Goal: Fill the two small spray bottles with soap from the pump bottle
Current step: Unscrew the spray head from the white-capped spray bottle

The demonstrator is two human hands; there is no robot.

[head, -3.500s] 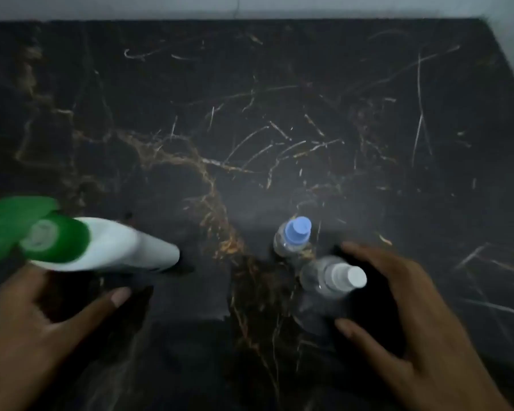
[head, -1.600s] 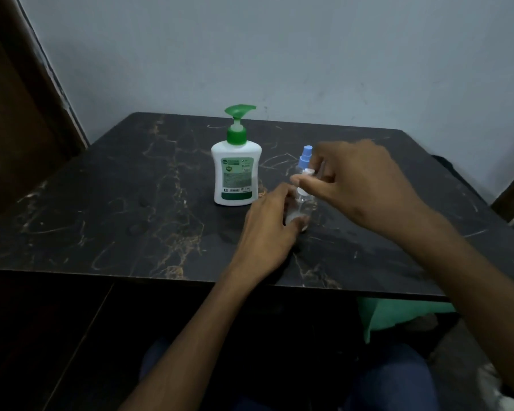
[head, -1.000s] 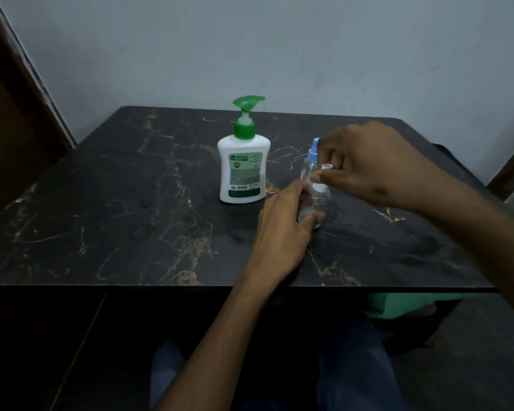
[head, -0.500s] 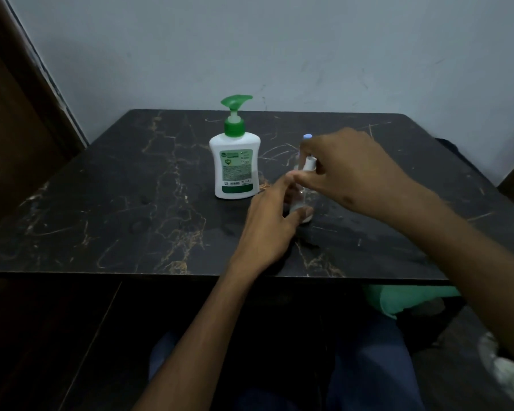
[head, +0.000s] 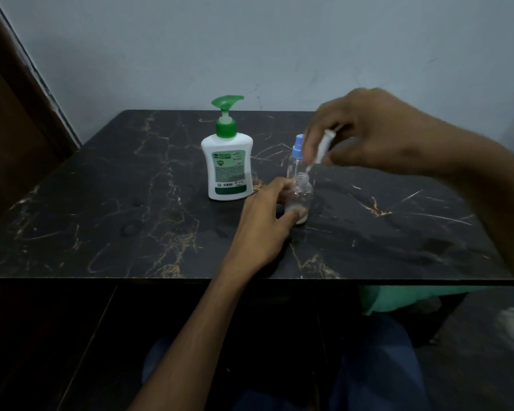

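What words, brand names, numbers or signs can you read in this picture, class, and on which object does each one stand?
None can be quoted.
Pump bottle: green label with a round logo, lines of print and a barcode, all too small and blurred to read.
Two small spray bottles: clear, no print visible.
Table: only marble veins.

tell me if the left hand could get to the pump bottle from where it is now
Probably yes. The left hand is holding the opened clear spray bottle, and the pump bottle stands just beyond and to its left with nothing between. It would have to let go of the spray bottle first.
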